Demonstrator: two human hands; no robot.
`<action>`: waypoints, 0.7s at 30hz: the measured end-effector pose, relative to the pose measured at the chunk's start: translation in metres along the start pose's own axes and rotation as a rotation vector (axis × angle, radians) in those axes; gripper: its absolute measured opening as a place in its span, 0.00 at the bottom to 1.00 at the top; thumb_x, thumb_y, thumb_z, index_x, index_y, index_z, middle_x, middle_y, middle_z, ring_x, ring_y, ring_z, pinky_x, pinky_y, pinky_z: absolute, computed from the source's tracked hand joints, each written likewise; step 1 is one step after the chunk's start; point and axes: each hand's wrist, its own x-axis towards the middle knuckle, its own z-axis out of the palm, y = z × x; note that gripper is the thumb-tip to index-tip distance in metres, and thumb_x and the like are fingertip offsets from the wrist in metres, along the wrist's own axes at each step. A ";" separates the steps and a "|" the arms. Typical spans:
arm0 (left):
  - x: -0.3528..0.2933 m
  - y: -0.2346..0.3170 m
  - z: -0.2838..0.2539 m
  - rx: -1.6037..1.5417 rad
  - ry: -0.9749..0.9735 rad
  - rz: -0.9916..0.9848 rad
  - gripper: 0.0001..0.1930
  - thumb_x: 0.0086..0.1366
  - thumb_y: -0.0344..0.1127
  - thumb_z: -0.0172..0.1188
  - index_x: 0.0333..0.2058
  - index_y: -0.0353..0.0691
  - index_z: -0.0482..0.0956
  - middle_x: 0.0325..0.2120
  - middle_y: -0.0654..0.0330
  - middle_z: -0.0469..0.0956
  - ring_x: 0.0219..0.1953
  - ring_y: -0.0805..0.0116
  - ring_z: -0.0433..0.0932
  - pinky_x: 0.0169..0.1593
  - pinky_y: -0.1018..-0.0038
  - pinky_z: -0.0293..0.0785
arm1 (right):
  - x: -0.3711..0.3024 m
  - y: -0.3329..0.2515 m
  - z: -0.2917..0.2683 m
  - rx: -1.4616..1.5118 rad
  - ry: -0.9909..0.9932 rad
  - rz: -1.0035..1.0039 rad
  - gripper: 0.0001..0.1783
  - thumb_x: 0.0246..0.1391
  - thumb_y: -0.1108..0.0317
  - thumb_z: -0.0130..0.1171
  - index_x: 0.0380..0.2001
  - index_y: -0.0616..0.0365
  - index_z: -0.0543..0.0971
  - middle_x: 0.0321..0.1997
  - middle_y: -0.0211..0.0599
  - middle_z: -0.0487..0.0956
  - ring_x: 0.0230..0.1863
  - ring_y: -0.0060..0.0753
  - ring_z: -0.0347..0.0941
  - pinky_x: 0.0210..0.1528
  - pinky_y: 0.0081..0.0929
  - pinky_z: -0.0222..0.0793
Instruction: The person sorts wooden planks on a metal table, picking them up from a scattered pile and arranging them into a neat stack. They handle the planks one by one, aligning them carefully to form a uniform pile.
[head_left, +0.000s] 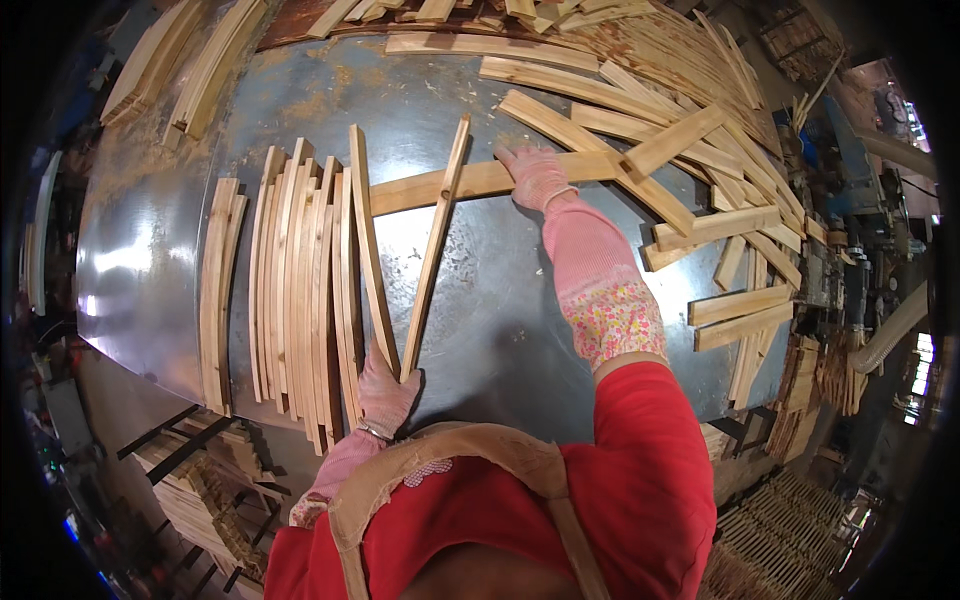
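Note:
My left hand (386,392), in a pink glove, grips the near ends of two thin wooden slats (432,250) that fan out away from me across the metal table (500,300). My right hand (536,175), also gloved, lies flat with spread fingers on a wider wooden board (470,182) that runs crosswise under the slats' far ends. Left of the held slats lies a row of several slats (295,280) set side by side.
A loose heap of wooden boards (690,160) covers the table's far right. More slats (215,290) lie at the left and stacked pieces (200,70) at the far left. Machinery and a hose (890,330) stand at the right, with slat stacks (190,490) below the table.

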 end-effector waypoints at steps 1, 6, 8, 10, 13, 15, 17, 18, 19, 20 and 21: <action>-0.005 0.001 -0.008 0.003 0.044 -0.037 0.50 0.57 0.46 0.76 0.72 0.36 0.59 0.58 0.38 0.78 0.57 0.37 0.80 0.59 0.53 0.78 | -0.003 -0.004 -0.018 0.031 -0.013 -0.046 0.41 0.51 0.66 0.64 0.72 0.45 0.70 0.62 0.46 0.81 0.66 0.52 0.76 0.66 0.52 0.69; -0.013 -0.029 -0.025 -0.411 0.048 0.057 0.31 0.68 0.35 0.66 0.68 0.37 0.68 0.48 0.43 0.85 0.50 0.46 0.86 0.53 0.59 0.81 | -0.049 0.029 -0.036 0.178 -0.101 0.303 0.34 0.53 0.61 0.64 0.66 0.51 0.75 0.50 0.51 0.86 0.52 0.54 0.84 0.54 0.51 0.79; -0.011 -0.056 -0.003 -0.758 -0.103 0.038 0.27 0.71 0.34 0.63 0.66 0.33 0.70 0.47 0.46 0.86 0.49 0.51 0.86 0.52 0.62 0.81 | -0.069 0.028 -0.030 0.391 -0.217 0.430 0.31 0.55 0.59 0.64 0.62 0.55 0.75 0.43 0.51 0.86 0.48 0.49 0.85 0.51 0.48 0.81; -0.018 -0.048 0.000 -1.191 -0.210 0.027 0.24 0.74 0.37 0.60 0.63 0.31 0.72 0.46 0.49 0.86 0.45 0.55 0.86 0.49 0.64 0.82 | -0.099 -0.004 -0.017 1.052 -0.426 0.528 0.30 0.57 0.55 0.63 0.59 0.60 0.74 0.41 0.48 0.86 0.43 0.42 0.86 0.44 0.44 0.83; -0.020 -0.041 -0.030 -1.458 -0.570 0.003 0.23 0.77 0.44 0.56 0.60 0.31 0.75 0.42 0.52 0.85 0.38 0.60 0.85 0.44 0.67 0.82 | -0.144 -0.094 0.015 1.782 -0.454 0.629 0.32 0.62 0.45 0.66 0.56 0.61 0.76 0.43 0.45 0.85 0.40 0.38 0.84 0.39 0.41 0.84; -0.013 -0.048 -0.017 -1.366 -0.712 -0.097 0.26 0.80 0.53 0.49 0.57 0.33 0.78 0.36 0.55 0.84 0.30 0.65 0.81 0.36 0.68 0.80 | -0.153 -0.178 0.005 2.099 -0.394 0.686 0.35 0.64 0.41 0.67 0.58 0.60 0.75 0.45 0.44 0.84 0.39 0.39 0.83 0.39 0.39 0.84; -0.002 -0.049 0.015 -1.391 -0.707 -0.058 0.28 0.81 0.54 0.47 0.59 0.33 0.77 0.45 0.56 0.84 0.43 0.67 0.83 0.49 0.68 0.80 | -0.144 -0.228 0.022 2.301 -0.337 0.597 0.39 0.63 0.40 0.68 0.63 0.59 0.71 0.48 0.44 0.82 0.39 0.39 0.82 0.40 0.38 0.84; -0.007 -0.038 0.019 -1.418 -0.578 -0.058 0.29 0.81 0.55 0.48 0.61 0.32 0.77 0.49 0.56 0.84 0.48 0.67 0.82 0.55 0.68 0.79 | -0.137 -0.246 0.034 2.348 -0.339 0.516 0.43 0.63 0.41 0.70 0.67 0.59 0.67 0.49 0.45 0.81 0.39 0.40 0.82 0.42 0.38 0.84; -0.007 -0.034 0.002 -1.349 -0.675 -0.125 0.30 0.80 0.52 0.48 0.64 0.31 0.74 0.55 0.57 0.82 0.55 0.66 0.79 0.63 0.68 0.74 | -0.132 -0.261 0.039 2.313 -0.274 0.561 0.48 0.60 0.44 0.73 0.72 0.58 0.63 0.48 0.43 0.81 0.41 0.37 0.82 0.44 0.35 0.83; -0.003 -0.027 -0.007 -1.316 -0.586 0.193 0.32 0.76 0.50 0.55 0.64 0.27 0.73 0.54 0.52 0.82 0.55 0.64 0.80 0.62 0.67 0.74 | -0.132 -0.272 0.037 2.250 -0.235 0.532 0.49 0.60 0.45 0.73 0.74 0.57 0.62 0.48 0.42 0.81 0.42 0.36 0.82 0.44 0.34 0.83; -0.005 -0.025 -0.017 -1.077 -0.545 0.110 0.33 0.72 0.50 0.60 0.63 0.25 0.73 0.52 0.49 0.83 0.54 0.63 0.81 0.60 0.66 0.76 | -0.132 -0.283 0.033 2.191 -0.191 0.501 0.49 0.60 0.45 0.73 0.75 0.56 0.61 0.48 0.41 0.81 0.42 0.35 0.81 0.43 0.33 0.82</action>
